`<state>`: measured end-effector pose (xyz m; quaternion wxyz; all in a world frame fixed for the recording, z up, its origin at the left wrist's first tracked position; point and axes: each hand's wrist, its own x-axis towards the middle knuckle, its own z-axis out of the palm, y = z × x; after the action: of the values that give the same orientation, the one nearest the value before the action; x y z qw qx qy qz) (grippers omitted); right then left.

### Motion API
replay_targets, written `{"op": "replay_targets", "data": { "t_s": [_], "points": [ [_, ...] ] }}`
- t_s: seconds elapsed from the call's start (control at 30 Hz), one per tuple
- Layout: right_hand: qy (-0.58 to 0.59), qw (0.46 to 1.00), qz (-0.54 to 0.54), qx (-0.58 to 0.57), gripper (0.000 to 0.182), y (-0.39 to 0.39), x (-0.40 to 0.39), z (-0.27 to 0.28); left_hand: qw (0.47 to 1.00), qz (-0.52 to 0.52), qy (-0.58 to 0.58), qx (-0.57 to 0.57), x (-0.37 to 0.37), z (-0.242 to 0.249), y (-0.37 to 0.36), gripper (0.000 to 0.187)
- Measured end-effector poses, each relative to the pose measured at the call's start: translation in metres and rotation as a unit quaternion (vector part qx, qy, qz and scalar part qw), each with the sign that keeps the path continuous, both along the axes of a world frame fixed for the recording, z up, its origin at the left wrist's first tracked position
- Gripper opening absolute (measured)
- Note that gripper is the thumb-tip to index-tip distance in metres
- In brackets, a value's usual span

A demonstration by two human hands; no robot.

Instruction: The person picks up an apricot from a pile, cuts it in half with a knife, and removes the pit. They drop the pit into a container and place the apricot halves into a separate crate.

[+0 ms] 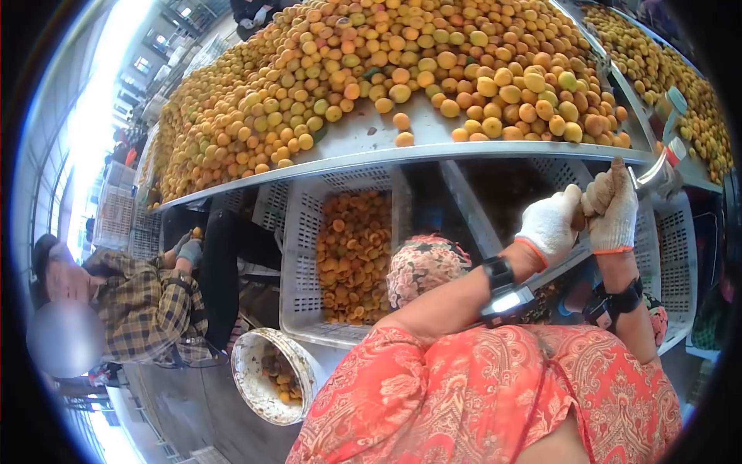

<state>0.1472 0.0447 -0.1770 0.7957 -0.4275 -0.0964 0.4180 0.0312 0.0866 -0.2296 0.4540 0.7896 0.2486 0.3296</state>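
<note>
Near the right side of the head view, my left hand (549, 226) and my right hand (612, 203) meet in front of the crates. Both wear white gloves, browned at the fingertips, with orange cuffs. The fingers of each are closed, and what they hold, if anything, is hidden. A curved shiny metal piece (651, 175) shows just beyond my right hand's fingers; whether that hand holds it is unclear. Orange-yellow fruits (371, 62) lie heaped on a metal-edged table (386, 152) ahead.
A white crate (297, 255) holds halved fruit (354, 271). Left of my lap stands a stained white bucket (251, 387) with fruit scraps. At the left sits a co-worker in a checked shirt (147, 309), wearing grey gloves, a fruit at one hand. Another crate (677, 255) stands right.
</note>
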Motion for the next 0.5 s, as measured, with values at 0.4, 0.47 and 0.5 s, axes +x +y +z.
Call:
{"op": "replay_targets", "data": {
  "t_s": [0.4, 0.47, 0.5],
  "points": [
    [-0.657, 0.695, 0.179, -0.230, 0.021, -0.032, -0.014, -0.013, 0.980, -0.045, 0.105, -0.161, -0.009, -0.029, 0.014, 0.031],
    [-0.628, 0.722, 0.173, -0.232, 0.025, -0.034, -0.019, -0.023, 0.973, -0.066, 0.152, -0.161, -0.021, -0.009, 0.012, 0.028],
    [-0.635, 0.724, 0.164, -0.213, 0.023, -0.035, -0.020, -0.024, 0.970, -0.057, 0.168, -0.167, -0.025, 0.000, 0.011, 0.029]
  ]
}}
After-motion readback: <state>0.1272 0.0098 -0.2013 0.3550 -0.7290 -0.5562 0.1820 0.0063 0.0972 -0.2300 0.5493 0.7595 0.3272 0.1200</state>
